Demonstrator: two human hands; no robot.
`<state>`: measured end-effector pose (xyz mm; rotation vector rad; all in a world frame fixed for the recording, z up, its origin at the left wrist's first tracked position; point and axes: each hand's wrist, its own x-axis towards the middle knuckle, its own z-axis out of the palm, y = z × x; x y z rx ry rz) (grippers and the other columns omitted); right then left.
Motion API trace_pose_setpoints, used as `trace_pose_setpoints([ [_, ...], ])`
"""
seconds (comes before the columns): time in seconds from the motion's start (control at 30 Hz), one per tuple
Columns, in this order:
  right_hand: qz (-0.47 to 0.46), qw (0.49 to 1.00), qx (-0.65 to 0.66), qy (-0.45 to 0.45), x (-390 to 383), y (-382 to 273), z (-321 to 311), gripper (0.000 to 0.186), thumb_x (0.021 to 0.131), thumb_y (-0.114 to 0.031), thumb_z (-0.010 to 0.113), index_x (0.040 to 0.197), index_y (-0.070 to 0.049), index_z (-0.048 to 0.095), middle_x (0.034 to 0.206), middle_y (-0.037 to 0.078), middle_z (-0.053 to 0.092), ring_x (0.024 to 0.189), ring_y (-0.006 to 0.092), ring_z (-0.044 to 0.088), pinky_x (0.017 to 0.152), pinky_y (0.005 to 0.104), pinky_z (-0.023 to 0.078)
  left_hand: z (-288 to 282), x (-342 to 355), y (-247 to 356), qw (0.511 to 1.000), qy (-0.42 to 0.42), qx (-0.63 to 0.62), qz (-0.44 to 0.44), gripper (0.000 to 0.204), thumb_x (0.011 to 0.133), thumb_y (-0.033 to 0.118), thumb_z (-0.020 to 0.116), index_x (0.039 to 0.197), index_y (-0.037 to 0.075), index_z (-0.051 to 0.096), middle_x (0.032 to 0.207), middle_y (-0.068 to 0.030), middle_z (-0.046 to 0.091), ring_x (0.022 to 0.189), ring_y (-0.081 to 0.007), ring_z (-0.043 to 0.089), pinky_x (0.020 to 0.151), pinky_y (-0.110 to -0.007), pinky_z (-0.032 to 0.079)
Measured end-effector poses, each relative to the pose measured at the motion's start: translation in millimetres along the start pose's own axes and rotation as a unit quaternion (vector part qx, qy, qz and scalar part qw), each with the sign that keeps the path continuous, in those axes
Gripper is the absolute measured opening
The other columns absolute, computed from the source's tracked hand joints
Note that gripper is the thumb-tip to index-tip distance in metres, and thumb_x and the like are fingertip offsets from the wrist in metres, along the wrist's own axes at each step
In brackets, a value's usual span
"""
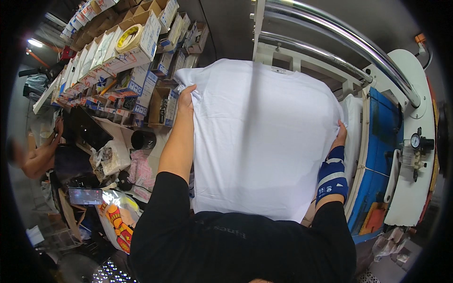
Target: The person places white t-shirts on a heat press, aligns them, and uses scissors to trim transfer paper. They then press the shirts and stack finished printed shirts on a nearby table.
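A white T-shirt (278, 146) is spread out in front of me, its collar at the far end and a soft grey shadow band down its middle. My left hand (187, 97) is closed on the bunched cloth at the shirt's far left side. On the right side, my right hand (340, 134) grips the cloth edge, its fingers partly hidden by the fabric. A blue wrist wrap (331, 177) with grey stripes covers my right forearm. The surface under the shirt is mostly hidden.
A white machine frame with chrome bars (330, 30) stands beyond the shirt. Right of it are a blue panel (377, 141) and a pressure gauge (415, 140). Box-filled shelves (118, 63) carry a tape roll (129, 38) at left. Another person's arm (41, 158) shows far left, above a phone (85, 196).
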<state>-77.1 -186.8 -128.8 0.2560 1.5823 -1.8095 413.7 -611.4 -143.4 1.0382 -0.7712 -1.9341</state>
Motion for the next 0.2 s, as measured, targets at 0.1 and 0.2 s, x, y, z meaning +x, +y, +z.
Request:
trace_pose_setpoints([
  [0.1,-0.055,0.998,0.017,-0.019,24.8,15.2,-18.8,0.063,0.092,-0.041,0.065,0.135,0.004,0.055,0.125,0.021,0.067,0.109,0.0364,0.066,0.103,0.0440,0.051,17.5,-7.3,3.5,0.999,-0.009,0.008,-0.036,0.038,0.093,0.013,0.065,0.123,-0.009,0.059,0.121,-0.0177,0.069,0.114,-0.0301,0.066,0.110,-0.043,0.048],
  [0.2,-0.094,0.991,0.084,-0.049,31.6,22.7,-45.0,0.071,0.091,-0.048,0.067,0.138,0.004,0.054,0.131,0.020,0.065,0.118,0.0361,0.063,0.110,0.0465,0.047,37.6,-55.1,-2.5,0.981,-0.117,-0.052,-0.149,0.062,0.097,0.030,0.069,0.148,0.005,0.045,0.143,-0.0104,0.058,0.134,-0.0263,0.054,0.118,-0.043,0.038],
])
